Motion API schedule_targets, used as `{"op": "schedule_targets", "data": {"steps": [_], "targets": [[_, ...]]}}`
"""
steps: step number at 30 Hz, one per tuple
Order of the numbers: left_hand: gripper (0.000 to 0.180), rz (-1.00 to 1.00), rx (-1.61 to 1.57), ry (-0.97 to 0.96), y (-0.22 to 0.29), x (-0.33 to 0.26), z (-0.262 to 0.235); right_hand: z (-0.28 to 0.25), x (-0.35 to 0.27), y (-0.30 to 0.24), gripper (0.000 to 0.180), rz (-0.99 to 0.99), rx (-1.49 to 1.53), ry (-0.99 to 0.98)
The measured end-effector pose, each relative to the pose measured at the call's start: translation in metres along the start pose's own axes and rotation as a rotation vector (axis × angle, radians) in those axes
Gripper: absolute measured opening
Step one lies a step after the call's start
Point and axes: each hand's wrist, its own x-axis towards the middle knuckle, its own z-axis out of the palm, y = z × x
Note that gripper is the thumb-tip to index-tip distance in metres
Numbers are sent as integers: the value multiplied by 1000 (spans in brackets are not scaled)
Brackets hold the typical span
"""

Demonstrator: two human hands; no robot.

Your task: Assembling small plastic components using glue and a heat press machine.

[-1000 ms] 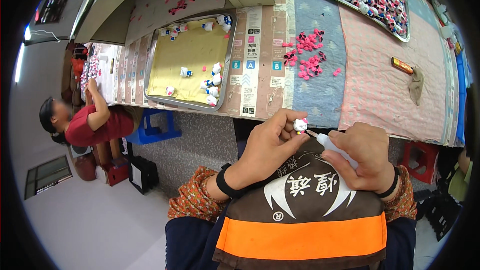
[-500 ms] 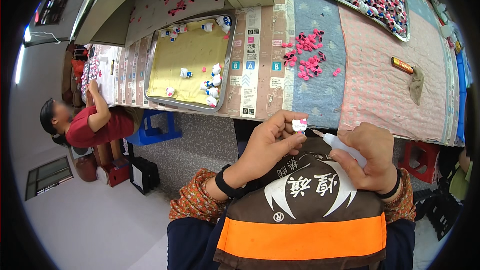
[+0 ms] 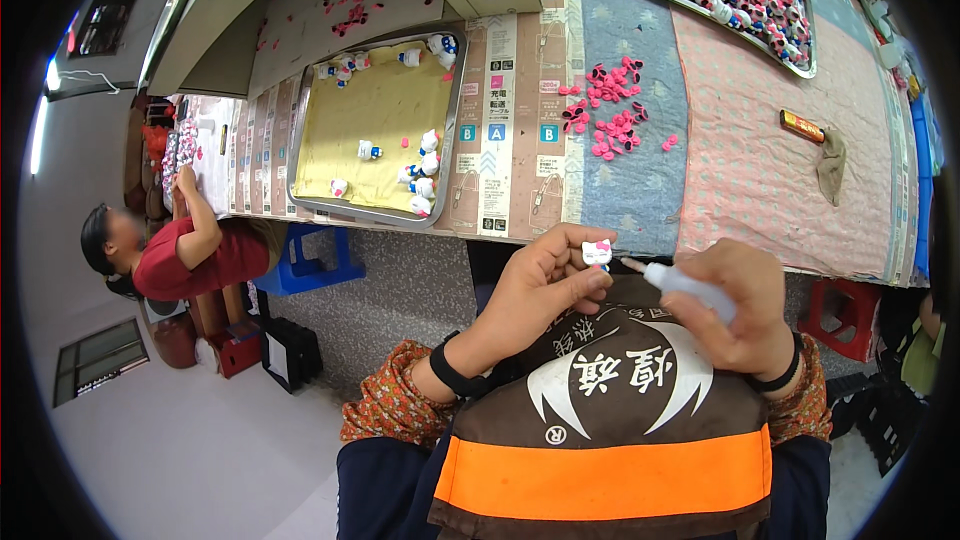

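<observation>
Between the thumb and fingers of my left hand (image 3: 540, 285) is a small white cat figurine (image 3: 597, 254) with a pink bow and a bit of blue below its head. My right hand (image 3: 740, 300) is wrapped around a white squeeze bottle (image 3: 690, 292), slightly blurred. The bottle's thin nozzle points left at the figurine, a short gap away from it. Both hands are over my dark apron (image 3: 600, 475), just off the table's near edge. Small pink pieces (image 3: 612, 90) lie loose on the blue cloth beyond my hands.
A metal tray (image 3: 375, 210) with yellow lining holds several figurines at left. Another tray (image 3: 690, 2), heaped with figurines, stands far right. A red-and-yellow tube (image 3: 802, 127) lies by a drab cloth scrap (image 3: 830, 168). A machine housing (image 3: 500, 0) overhangs the table. A co-worker (image 3: 190, 250) sits far left.
The squeeze bottle's nozzle has shifted very slightly relative to the figurine, and my right hand is blurred by motion. My left hand keeps its hold on the figurine.
</observation>
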Motion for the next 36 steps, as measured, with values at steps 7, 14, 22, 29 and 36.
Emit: {"op": "schedule_targets", "data": {"steps": [7,14,22,29,36], "targets": [[38,-46,-32,-33,4,0,-1,-38,6,38,40,524,386,339],[40,1,75,-59,3,-1,-1,-62,3,99,46,592,159,304],[37,29,87,-20,1,-4,-10,-63,-3,81,52,477,-170,421],[35,58,14,16,2,-7,-14,-20,43,23,10,97,-314,214],[39,132,42,28,1,-15,-16,36,74,61,18,186,-571,-46]]}}
